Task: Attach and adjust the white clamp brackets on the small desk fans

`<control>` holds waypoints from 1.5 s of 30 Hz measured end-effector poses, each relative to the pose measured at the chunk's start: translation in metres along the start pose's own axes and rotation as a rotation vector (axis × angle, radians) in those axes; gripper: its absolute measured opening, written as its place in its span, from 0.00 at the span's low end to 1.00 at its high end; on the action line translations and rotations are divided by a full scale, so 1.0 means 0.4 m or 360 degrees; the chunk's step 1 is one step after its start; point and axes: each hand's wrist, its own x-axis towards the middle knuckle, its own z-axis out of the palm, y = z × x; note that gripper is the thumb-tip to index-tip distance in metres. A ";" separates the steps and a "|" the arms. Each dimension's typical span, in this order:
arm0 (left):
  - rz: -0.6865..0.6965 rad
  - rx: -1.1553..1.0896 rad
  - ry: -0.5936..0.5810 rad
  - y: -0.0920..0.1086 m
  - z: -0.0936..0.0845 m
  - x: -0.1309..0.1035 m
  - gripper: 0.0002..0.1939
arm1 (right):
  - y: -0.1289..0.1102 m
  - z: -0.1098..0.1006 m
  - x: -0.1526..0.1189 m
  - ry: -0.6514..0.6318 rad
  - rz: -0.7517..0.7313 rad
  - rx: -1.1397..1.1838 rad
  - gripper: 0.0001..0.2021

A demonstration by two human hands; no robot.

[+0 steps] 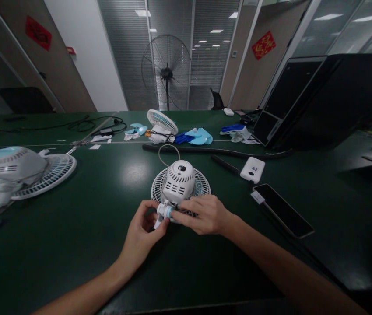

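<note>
A small white fan (pixel 179 181) lies grille-down on the green table in front of me, its motor housing upward. At its near side is a white bracket (pixel 161 209) with a light-blue knob (pixel 169 212). From the left, my left hand (pixel 143 227) pinches this bracket between thumb and fingers. The fingers of my right hand (pixel 207 214) are closed at the knob, and that hand passes over the near edge of the fan's grille (pixel 203 183). Exactly where the right fingertips grip is partly hidden.
Another white fan (pixel 22 168) lies at the left, and a third fan (pixel 162 124) stands farther back. Right of my hands are a phone (pixel 284 212) and a white device (pixel 252 169). A black tube (pixel 219 151) crosses behind. A large black case (pixel 320 100) stands at right.
</note>
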 end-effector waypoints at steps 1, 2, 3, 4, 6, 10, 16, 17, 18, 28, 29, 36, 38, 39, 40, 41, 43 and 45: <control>-0.0002 -0.0011 -0.0011 -0.001 -0.001 0.000 0.16 | 0.007 -0.006 -0.001 -0.0021 -0.0039 -0.0031 0.12; -0.0006 -0.0020 -0.0021 -0.002 -0.002 0.001 0.16 | 0.013 -0.010 0.000 -0.0034 -0.0063 -0.0056 0.12; -0.0009 -0.0029 -0.0028 -0.003 -0.002 0.002 0.16 | 0.017 -0.013 0.001 -0.0039 -0.0071 -0.0073 0.11; -0.0011 -0.0036 -0.0034 -0.003 -0.002 0.003 0.16 | 0.019 -0.014 0.003 -0.0035 -0.0074 -0.0083 0.11; -0.0017 -0.0047 -0.0038 -0.004 -0.001 0.005 0.16 | 0.017 -0.010 0.007 -0.0013 -0.0069 -0.0092 0.09; -0.0013 -0.0054 -0.0022 -0.005 0.002 0.007 0.16 | -0.003 0.009 0.012 -0.0012 0.0093 -0.0025 0.08; -0.0001 -0.0042 0.0038 -0.002 0.001 0.006 0.17 | 0.000 0.007 -0.001 -0.0028 0.0030 -0.0031 0.10; 0.0001 -0.0051 0.0035 -0.003 0.001 0.006 0.17 | 0.005 0.004 -0.003 -0.0025 -0.0020 -0.0051 0.13; -0.0001 -0.0059 0.0029 -0.003 0.000 0.006 0.17 | 0.010 0.002 -0.005 -0.0024 -0.0057 -0.0074 0.15; 0.0028 0.0024 0.0066 0.000 0.001 -0.001 0.15 | -0.009 0.026 -0.004 0.0064 0.0098 -0.0017 0.06; 0.0026 0.0022 0.0059 0.001 0.001 -0.002 0.15 | -0.005 0.024 -0.007 0.0055 0.0049 -0.0022 0.09; 0.0030 0.0008 0.0047 -0.003 0.002 0.000 0.15 | 0.006 0.029 -0.014 0.0096 0.0005 -0.0071 0.11; 0.0055 0.0014 0.0049 -0.004 0.002 0.000 0.15 | -0.009 0.034 -0.004 0.0131 0.0113 -0.0019 0.06; 0.0066 0.0018 0.0051 -0.005 0.002 -0.001 0.15 | -0.016 0.035 0.001 0.0130 0.0172 0.0007 0.05; 0.0073 0.0023 0.0052 -0.006 0.002 -0.001 0.14 | -0.022 0.035 0.005 0.0110 0.0223 0.0027 0.06; 0.0073 0.0030 0.0051 -0.006 0.002 -0.002 0.14 | -0.027 0.033 0.007 0.0086 0.0263 0.0041 0.06; 0.0059 0.0044 0.0056 -0.005 0.001 -0.005 0.15 | -0.027 0.028 0.006 0.0048 0.0273 0.0054 0.07; 0.0041 0.0061 0.0078 -0.001 0.000 -0.007 0.15 | -0.020 0.022 -0.002 0.0018 0.0205 0.0062 0.09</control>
